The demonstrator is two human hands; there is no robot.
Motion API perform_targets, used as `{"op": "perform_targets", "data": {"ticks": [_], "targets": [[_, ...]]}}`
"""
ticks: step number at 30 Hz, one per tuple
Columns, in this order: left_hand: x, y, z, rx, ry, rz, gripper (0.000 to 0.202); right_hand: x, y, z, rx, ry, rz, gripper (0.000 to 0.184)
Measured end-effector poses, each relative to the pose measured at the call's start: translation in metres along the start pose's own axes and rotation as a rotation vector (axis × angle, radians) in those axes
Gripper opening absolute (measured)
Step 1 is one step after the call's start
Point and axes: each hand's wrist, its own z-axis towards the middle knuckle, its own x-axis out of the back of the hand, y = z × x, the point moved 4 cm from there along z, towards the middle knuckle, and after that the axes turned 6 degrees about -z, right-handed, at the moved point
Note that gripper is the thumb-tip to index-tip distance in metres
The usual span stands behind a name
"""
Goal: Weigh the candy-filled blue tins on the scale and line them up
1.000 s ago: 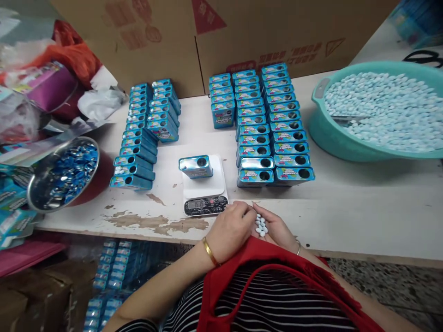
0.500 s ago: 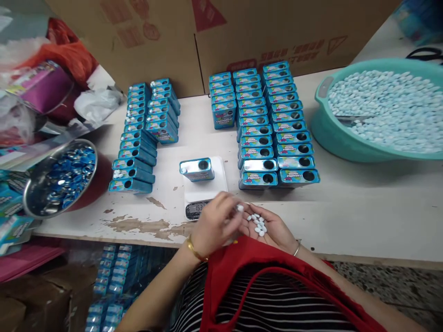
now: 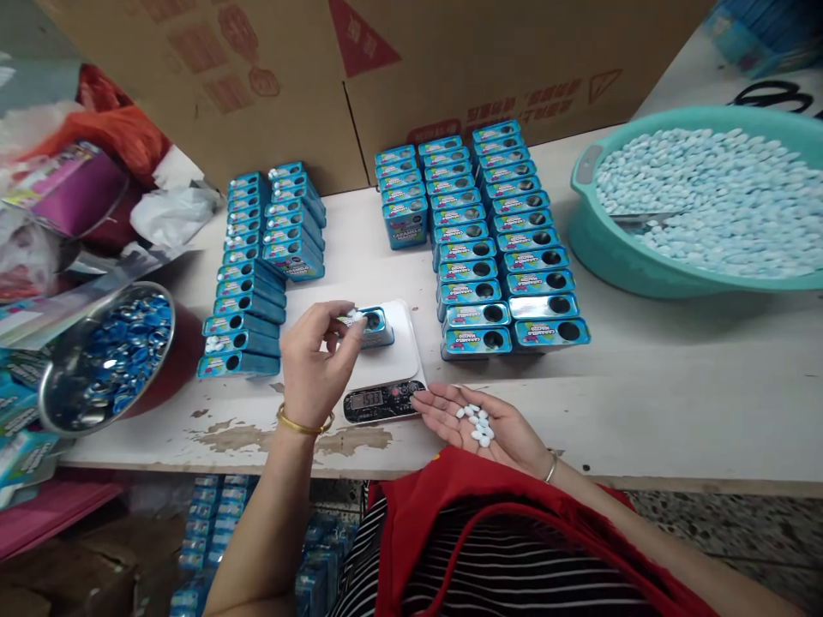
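Observation:
On the white kitchen scale (image 3: 402, 350) a blue candy tin (image 3: 381, 332) stands upright with its round opening on top. My left hand (image 3: 314, 364) reaches over the tin, thumb and forefinger closed about white candy (image 3: 354, 316) at its top; the fingers partly cover the candy and the tin. My right hand (image 3: 505, 427) lies palm up near the table's front edge, fingers stretched out, holding several white candies (image 3: 482, 428) in the palm. Its fingertips are beside the scale's lit display (image 3: 367, 399).
Rows of opened blue tins (image 3: 477, 271) stand right of the scale; more tins (image 3: 246, 304) line the left, some with candies on top. A turquoise tub (image 3: 643, 272) full of candies sits right. A metal bowl (image 3: 172, 343) holds blue lids. A cardboard box (image 3: 289, 103) stands behind.
My left hand has moved from above my right palm, left and up to the top of the tin on the scale. My right hand stays palm up with candies, now more fully visible.

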Motion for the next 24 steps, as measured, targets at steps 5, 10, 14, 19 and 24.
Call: {"op": "perform_targets", "data": {"ticks": [5,10,14,19,24], "targets": [[-0.021,0.038,-0.034,-0.128,-0.245,-0.077,0.015,0.003,0.001,0.0,-0.017,0.003,0.012,0.025],[-0.077,0.062,-0.092,-0.301,-0.602,0.025,0.021,0.016,0.005,-0.001,-0.08,0.049,0.058,0.015],[-0.078,0.064,-0.102,-0.334,-0.579,-0.01,0.023,0.022,0.007,-0.002,-0.091,0.039,0.036,0.014],[-0.024,0.043,-0.079,-0.287,-0.222,0.021,0.024,0.029,0.008,-0.001,-0.036,0.073,-0.04,0.019],[0.033,0.006,-0.059,-0.109,0.235,0.203,0.019,0.03,0.007,-0.003,-0.015,0.16,-0.105,0.02]]}}
